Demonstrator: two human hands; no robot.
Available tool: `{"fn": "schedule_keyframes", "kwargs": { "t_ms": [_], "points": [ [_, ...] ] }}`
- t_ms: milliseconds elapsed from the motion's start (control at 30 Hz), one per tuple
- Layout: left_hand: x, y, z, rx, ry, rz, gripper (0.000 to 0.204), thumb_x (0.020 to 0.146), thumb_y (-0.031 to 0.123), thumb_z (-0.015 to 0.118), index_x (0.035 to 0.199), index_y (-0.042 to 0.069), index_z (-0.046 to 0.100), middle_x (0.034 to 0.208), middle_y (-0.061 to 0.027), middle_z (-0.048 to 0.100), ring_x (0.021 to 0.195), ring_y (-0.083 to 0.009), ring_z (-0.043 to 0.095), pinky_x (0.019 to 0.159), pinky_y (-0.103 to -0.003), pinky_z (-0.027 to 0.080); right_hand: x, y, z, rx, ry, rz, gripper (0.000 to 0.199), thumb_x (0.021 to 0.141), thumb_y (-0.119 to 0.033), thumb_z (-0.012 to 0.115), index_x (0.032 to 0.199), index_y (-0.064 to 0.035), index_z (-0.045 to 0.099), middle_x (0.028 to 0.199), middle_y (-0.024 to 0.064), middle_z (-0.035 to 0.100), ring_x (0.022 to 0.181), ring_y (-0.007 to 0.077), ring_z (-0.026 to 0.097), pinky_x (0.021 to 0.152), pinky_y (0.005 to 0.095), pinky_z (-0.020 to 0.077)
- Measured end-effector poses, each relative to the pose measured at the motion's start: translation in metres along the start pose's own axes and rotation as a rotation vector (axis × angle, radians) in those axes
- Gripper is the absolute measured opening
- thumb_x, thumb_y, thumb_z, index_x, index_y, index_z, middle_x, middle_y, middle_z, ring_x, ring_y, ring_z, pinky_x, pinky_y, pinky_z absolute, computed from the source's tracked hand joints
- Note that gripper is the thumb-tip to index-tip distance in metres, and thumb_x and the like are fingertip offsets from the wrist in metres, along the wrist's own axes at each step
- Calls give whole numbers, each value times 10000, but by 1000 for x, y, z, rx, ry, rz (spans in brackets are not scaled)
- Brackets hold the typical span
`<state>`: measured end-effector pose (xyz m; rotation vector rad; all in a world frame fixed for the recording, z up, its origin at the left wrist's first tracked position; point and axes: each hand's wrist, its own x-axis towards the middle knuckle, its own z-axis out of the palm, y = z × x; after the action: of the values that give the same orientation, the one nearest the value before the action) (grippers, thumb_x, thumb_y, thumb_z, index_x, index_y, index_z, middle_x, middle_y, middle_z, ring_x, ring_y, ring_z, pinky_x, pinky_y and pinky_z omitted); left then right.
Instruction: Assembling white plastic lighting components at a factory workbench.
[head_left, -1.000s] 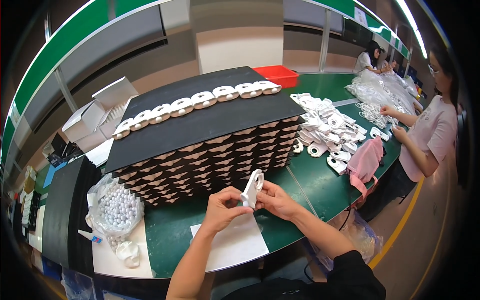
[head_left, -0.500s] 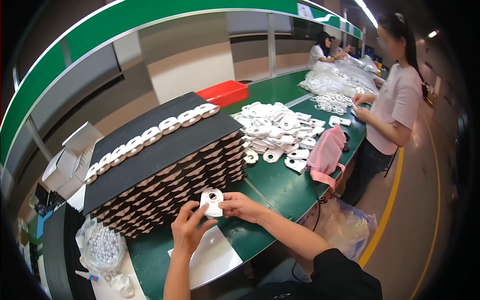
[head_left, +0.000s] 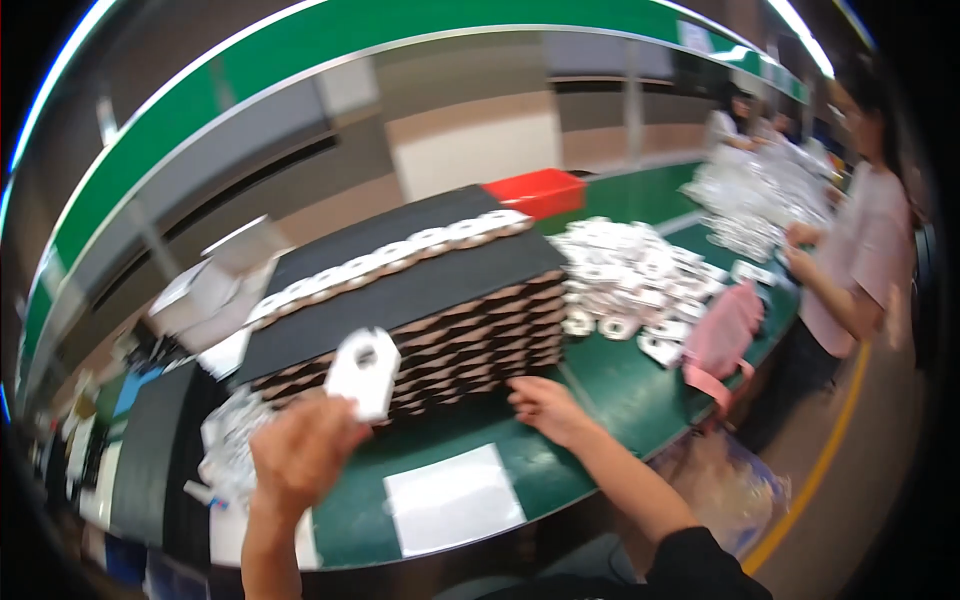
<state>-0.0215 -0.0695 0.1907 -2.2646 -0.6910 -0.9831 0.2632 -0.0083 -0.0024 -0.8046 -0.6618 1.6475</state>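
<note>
Nearest in, a flat white sheet (head_left: 455,498) lies on the smooth green tabletop (head_left: 610,385), square-cornered and matte. Just left of it the left hand (head_left: 300,455) is raised off the table, fingers curled tight around the lower end of a white plastic piece (head_left: 364,372), a flat rounded tab with a hole near its top, held upright in front of the stack. Over on the right, the right hand (head_left: 540,405) rests low on the green surface, fingers loosely spread and holding nothing, its fingertips just beside the near face of the stacked trays (head_left: 470,345). That stack is a block of brown ribbed layers, corrugated-looking along the side, topped by a flat black sheet (head_left: 400,285). Across the black top runs a row of white rings (head_left: 400,255), rounded pieces set edge to edge. At the left edge sits a crinkled clear bag (head_left: 228,440) of small shiny parts, blurred. Right of the stack, a loose heap of white plastic pieces (head_left: 625,275) spreads over the table, with a soft pink bag (head_left: 725,335) hanging at the table's rim. Farther back, a red box (head_left: 538,192) stands behind the stack, and a person in a pale pink shirt (head_left: 860,260) stands at the right.
</note>
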Motion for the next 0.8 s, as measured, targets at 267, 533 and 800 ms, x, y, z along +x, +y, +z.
{"fn": "schedule_keyframes", "kwargs": {
  "t_ms": [267,533,800],
  "points": [
    [-43,-112,-31,8,-37,-628,147,725,28,641,869,15,619,787,-69,594,554,-148,494,515,-239,392,-12,-3,11,-9,8,23,116,847,-197,579,919,-112,546,709,-39,549,588,51,487,582,216,436],
    [-53,-129,-5,18,-185,-652,178,733,140,671,874,33,655,831,-66,625,630,-185,576,580,-264,445,-10,-3,11,-25,17,39,73,847,-168,570,891,-123,535,694,-39,539,588,59,476,595,227,433],
    [-79,-143,-27,133,121,-748,271,725,142,682,969,35,630,746,-52,567,492,-127,417,476,-248,345,-8,1,8,-33,21,10,135,848,-172,572,954,-90,557,713,-16,553,590,63,492,582,227,447]
  ]
}}
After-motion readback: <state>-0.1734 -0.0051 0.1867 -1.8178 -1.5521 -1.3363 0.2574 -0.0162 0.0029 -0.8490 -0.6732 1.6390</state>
